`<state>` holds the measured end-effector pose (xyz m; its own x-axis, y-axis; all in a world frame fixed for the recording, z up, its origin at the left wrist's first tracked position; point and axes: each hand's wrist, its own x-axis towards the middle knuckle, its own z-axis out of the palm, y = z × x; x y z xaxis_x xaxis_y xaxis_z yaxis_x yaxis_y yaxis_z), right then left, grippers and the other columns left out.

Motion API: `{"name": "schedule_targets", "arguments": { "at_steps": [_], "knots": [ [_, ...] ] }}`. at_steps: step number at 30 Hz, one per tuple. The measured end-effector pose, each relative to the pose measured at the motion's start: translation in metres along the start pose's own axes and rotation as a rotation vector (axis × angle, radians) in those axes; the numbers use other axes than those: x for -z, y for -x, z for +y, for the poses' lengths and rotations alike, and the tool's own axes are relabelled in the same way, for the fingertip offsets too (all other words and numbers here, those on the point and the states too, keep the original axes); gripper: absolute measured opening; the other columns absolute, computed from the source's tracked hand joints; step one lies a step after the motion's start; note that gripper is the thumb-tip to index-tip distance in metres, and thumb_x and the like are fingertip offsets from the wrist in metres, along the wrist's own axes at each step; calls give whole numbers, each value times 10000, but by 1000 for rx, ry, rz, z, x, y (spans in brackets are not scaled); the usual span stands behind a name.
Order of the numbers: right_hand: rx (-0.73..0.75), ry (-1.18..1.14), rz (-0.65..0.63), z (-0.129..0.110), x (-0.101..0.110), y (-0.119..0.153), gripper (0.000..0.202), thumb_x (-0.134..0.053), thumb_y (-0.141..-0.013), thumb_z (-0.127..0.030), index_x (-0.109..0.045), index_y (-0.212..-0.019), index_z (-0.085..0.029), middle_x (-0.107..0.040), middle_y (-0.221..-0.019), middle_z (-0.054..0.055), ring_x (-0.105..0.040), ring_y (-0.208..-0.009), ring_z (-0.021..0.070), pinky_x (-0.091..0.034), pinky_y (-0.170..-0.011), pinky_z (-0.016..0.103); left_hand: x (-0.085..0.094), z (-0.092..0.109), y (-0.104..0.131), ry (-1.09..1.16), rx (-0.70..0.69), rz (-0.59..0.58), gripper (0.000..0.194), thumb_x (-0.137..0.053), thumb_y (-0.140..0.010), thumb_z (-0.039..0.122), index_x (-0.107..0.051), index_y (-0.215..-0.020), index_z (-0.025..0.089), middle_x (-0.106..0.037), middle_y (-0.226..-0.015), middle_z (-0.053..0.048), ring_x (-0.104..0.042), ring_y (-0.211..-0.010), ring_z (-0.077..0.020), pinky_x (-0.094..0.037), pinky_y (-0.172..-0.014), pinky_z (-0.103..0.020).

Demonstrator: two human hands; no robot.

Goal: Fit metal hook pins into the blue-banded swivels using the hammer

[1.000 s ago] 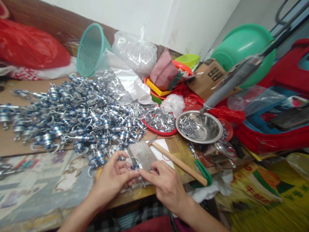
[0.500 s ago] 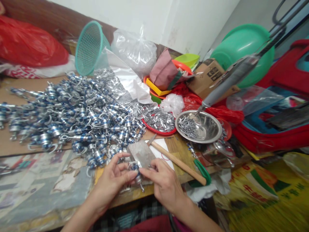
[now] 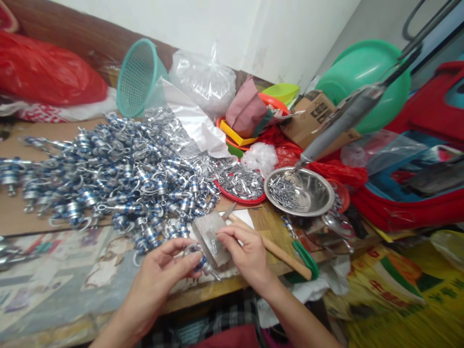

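Note:
Between the thumb and fingers of my left hand point(image 3: 170, 263) is a blue-and-silver metal fitting point(image 3: 203, 263), its thin end pointing down to the right. My right hand point(image 3: 246, 249) is closed in a pinch over a grey metal block point(image 3: 208, 229); whatever its fingertips hold is too small to make out. On the block lies a small silver piece point(image 3: 213, 246), just left of those fingertips. A hammer's wooden handle point(image 3: 286, 258) runs behind my right hand. Many similar fittings point(image 3: 119, 179) form a heap at the left and back.
Behind the block, a red tray point(image 3: 241, 199) holds small metal pieces, and a steel bowl point(image 3: 319, 205) holds pins. A grey-handled tool point(image 3: 331, 125) slants over the bowl. The green basket point(image 3: 136, 79) stands at the back; a green strap point(image 3: 306, 258) lies at the right.
My right hand has moved off the fitting and up over the block, its fingers now pinched. A small silver piece now shows on the block. My left hand still holds the fitting, slightly lower.

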<state>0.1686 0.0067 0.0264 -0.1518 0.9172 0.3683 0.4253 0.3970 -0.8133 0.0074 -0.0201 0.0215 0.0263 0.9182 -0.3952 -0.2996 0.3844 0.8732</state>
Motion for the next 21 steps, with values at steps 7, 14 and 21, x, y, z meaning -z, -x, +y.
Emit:
{"name": "schedule_targets", "arguments": {
  "at_steps": [7, 14, 21],
  "knots": [
    [59, -83, 25, -13, -7, 11, 129, -543, -760, -101, -650, -779, -171, -649, -736, 22, -603, -700, 127, -478, -659, 230, 0, -6, 4, -222, -217, 60, 260, -741, -574, 272, -683, -823, 224, -725, -793, -10, -667, -730, -189, -540, -695, -246],
    [18, -142, 20, -22, -8, 16, 87, -572, -734, -109, -597, -789, -171, -629, -723, 0, -600, -641, 102, -491, -583, 177, 4, -3, 10, -467, -368, 93, 287, -726, -586, 272, -709, -870, 302, -722, -928, -7, -651, -854, -237, -504, -813, -312],
    [-38, -265, 24, -19, -10, 19, 114, -589, -716, -98, -561, -790, -179, -623, -685, -9, -605, -636, 111, -502, -599, 205, 5, 5, 10, -502, -472, -12, 146, -685, -626, 263, -733, -750, 323, -737, -824, -10, -654, -779, -233, -512, -735, -295]
  ]
}}
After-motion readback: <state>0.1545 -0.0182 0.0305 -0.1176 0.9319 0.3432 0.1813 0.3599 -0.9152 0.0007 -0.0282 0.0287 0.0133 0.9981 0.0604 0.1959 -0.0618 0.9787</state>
